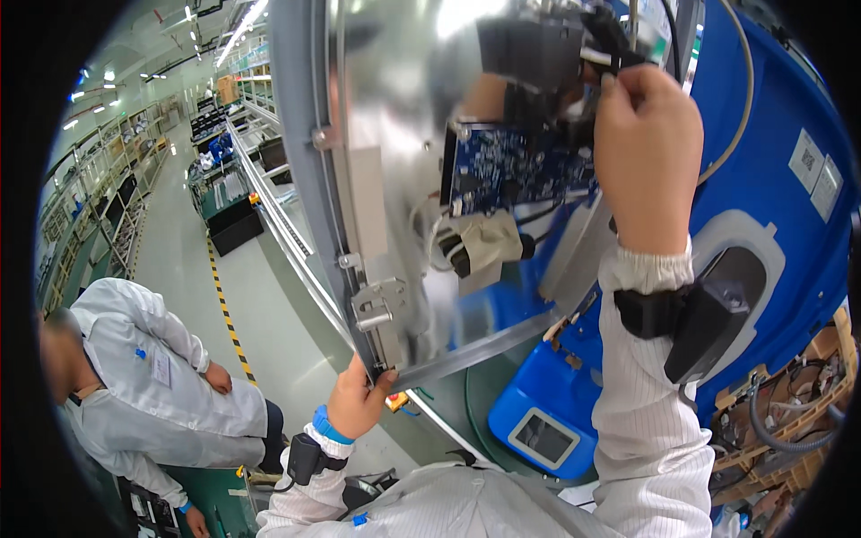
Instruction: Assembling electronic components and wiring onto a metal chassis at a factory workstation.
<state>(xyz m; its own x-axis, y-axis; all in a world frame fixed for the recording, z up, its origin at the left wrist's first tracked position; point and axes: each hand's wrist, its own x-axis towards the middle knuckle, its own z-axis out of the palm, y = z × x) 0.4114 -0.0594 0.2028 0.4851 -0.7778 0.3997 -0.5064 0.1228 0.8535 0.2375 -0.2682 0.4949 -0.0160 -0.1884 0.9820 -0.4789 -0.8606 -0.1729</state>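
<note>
A shiny, mirror-like metal panel with a grey frame stands upright before me. My left hand is closed around its lower left corner, thumb on the front side. A metal latch bracket is fixed just above that hand. My right hand is raised at the upper right, thumb and fingers pinching a black strip-like part. Beside it is a black box-shaped part. Below these shows a blue circuit board; whether it is partly a reflection, I cannot tell.
A large blue housing rises at the right, with a beige cable along it. A blue unit with a small screen sits below the panel. Another person in a white coat stands at the left, near a rail.
</note>
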